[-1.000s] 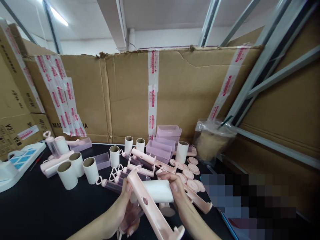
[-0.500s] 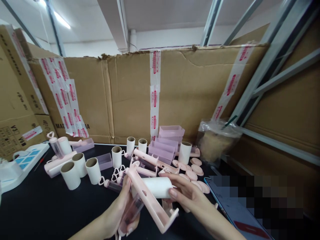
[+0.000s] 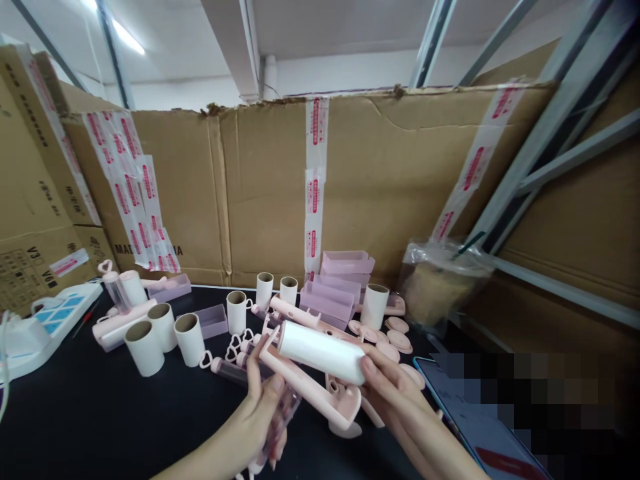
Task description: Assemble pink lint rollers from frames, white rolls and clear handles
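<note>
My left hand is closed round a pink plastic holder, a long trough with upturned ends. A clear tube is in the same hand, partly hidden behind the fingers. My right hand grips a white paper roll by its right end. The roll lies tilted just above the holder and nearly in line with it; whether they touch I cannot tell. Beneath and behind the hands lie clear tubes with pink heart-shaped loops and more pink pieces.
Several white rolls stand at left and behind. Purple trays are stacked at the cardboard wall. Pink discs lie right of centre. A phone, a bagged cup and a power strip flank the work area.
The white roll has come from behind the holder to above it and now tilts down to the right. The holder lies flatter. My right hand has shifted slightly right.
</note>
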Tool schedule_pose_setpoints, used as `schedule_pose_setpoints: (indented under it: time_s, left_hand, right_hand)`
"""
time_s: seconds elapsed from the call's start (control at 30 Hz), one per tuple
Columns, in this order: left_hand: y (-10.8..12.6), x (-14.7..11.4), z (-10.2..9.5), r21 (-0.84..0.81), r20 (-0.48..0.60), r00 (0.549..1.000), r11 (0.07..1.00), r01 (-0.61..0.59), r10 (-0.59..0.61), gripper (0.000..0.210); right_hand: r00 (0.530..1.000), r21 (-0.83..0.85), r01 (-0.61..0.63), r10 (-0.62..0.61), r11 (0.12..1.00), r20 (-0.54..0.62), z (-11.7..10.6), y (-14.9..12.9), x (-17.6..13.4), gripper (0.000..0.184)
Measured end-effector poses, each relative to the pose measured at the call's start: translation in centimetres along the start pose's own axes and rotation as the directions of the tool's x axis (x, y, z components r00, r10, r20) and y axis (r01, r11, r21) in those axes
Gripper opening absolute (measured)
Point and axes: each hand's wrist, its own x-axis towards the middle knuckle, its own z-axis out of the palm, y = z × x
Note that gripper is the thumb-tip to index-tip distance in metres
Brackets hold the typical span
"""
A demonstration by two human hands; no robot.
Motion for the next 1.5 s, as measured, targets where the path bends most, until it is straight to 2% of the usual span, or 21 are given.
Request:
schedule_pose_setpoints:
  time_s: [0.1, 0.33, 0.47, 0.6, 0.77, 0.93, 1.0, 1.13, 1.23, 1.33, 1.5]
  left_hand:
    - [0.4, -0.4, 0.5, 0.079, -0.068, 0.996, 0.995, -0.059, 0.064, 0.078]
    - [0.7, -0.6, 0.7, 0.116, -0.045, 0.984, 0.979, -0.168, 0.174, 0.068]
    - [0.3, -0.5, 0.4, 0.138, -0.091, 0.976, 0.973, -0.183, 0.197, 0.064]
    - [0.5, -0.8, 0.6, 0.151, -0.082, 0.980, 0.974, -0.169, 0.183, 0.061]
    - [0.9, -1.1, 1.2, 0.111, -0.097, 0.984, 0.984, -0.141, 0.152, 0.061]
    - [1.6, -0.9, 0.9, -0.036, -0.076, 0.952, 0.954, -0.299, 0.296, 0.064]
    - [2.3, -0.8, 0.4, -0.080, -0.118, 0.953, 0.954, -0.290, 0.280, 0.060]
    - [4.0, -1.0, -0.3, -0.001, -0.222, 0.947, 0.971, -0.240, 0.234, 0.062]
    - [4.8, -1.3, 0.0, 0.004, -0.201, 0.968, 0.988, -0.153, 0.151, 0.072]
    - [4.9, -1.3, 0.6, -0.027, -0.193, 0.979, 0.997, -0.066, 0.060, 0.058]
    - [4.5, -1.0, 1.1, -0.127, -0.140, 0.988, 0.989, -0.078, 0.060, 0.046]
  right_hand:
    - [0.998, 0.002, -0.012, 0.012, 1.000, 0.059, 0.0, 0.1, -0.1, 0.033]
    - [0.999, -0.115, -0.013, 0.018, 0.993, 0.048, -0.2, -0.2, -0.3, 0.030]
    - [0.992, -0.237, 0.017, 0.014, 0.971, 0.128, -0.3, -0.4, -0.4, 0.030]
    - [0.988, -0.222, 0.048, -0.014, 0.974, 0.154, 0.1, -0.1, -0.4, 0.032]
    - [0.967, -0.186, 0.055, -0.006, 0.981, 0.255, 0.8, 1.0, -0.5, 0.032]
    - [0.963, -0.190, 0.073, -0.020, 0.979, 0.269, 0.8, 1.2, -0.5, 0.030]
    - [0.961, -0.222, 0.102, -0.039, 0.970, 0.274, 0.9, 1.0, -0.7, 0.032]
    - [0.954, -0.217, 0.122, -0.054, 0.969, 0.295, 2.0, 1.1, -1.3, 0.037]
    - [0.947, -0.182, 0.131, -0.069, 0.975, 0.313, 2.6, 1.4, -1.5, 0.040]
    - [0.942, -0.196, 0.134, -0.064, 0.971, 0.329, 2.5, 1.7, -1.3, 0.049]
    - [0.941, -0.241, 0.125, -0.038, 0.962, 0.337, 1.6, 1.8, -0.6, 0.058]
